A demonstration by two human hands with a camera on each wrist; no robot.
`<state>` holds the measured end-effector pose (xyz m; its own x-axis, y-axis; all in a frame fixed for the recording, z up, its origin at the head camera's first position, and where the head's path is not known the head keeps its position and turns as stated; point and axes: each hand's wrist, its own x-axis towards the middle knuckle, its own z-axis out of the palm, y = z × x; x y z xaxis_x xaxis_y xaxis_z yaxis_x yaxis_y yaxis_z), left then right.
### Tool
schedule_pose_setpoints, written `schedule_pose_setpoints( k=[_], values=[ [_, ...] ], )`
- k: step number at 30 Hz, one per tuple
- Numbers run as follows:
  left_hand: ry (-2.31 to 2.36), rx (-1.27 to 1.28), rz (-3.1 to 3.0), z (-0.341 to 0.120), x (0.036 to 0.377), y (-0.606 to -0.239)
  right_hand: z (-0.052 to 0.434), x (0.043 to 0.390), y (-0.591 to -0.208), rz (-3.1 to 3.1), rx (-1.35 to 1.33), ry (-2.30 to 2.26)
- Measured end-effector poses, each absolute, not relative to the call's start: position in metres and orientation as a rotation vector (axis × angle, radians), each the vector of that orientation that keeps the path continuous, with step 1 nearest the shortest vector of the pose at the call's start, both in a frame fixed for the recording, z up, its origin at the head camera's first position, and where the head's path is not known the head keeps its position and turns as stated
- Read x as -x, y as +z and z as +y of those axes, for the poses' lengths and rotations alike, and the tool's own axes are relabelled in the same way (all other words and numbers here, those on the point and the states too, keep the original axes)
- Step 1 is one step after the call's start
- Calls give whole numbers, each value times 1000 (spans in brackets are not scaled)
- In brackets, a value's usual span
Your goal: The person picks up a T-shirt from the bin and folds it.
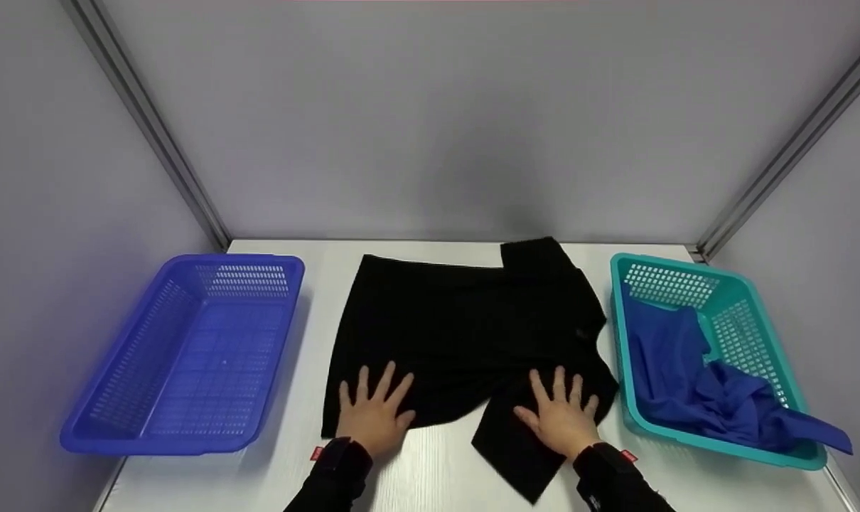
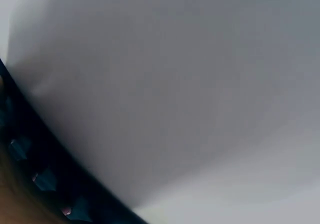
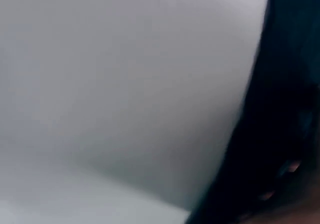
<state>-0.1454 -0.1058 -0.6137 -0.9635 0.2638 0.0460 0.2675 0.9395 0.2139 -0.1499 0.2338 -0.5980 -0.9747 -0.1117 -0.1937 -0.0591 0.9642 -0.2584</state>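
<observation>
A black garment [image 1: 465,327] lies spread on the white table [image 1: 437,469] between two baskets. My left hand [image 1: 374,411] lies flat with spread fingers on the garment's near left edge. On the near right part of the garment rests my right hand [image 1: 561,414], also flat with fingers spread. A flap of the black cloth hangs toward the table's front edge below the right hand. Both wrist views show only blurred grey wall and a dark strip, so neither hand is seen there.
A blue basket [image 1: 188,355] stands at the left of the table with nothing in it. A teal basket [image 1: 707,355] at the right holds a crumpled blue cloth [image 1: 714,391] that spills over its near right corner. Grey walls enclose the table.
</observation>
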Motion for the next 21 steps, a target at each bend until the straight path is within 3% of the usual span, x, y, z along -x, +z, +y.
schedule_pose_setpoints(
  k=[7, 16, 21],
  values=[
    [-403, 346, -3189, -134, 140, -602, 260, 158, -604, 2759, 404, -597],
    [-504, 396, -3137, -160, 132, -597, 256, 147, -605, 3059, 493, -479],
    [-383, 438, -3057, -177, 125, -600, 259, 125, -609, 3330, 836, -366]
  ],
)
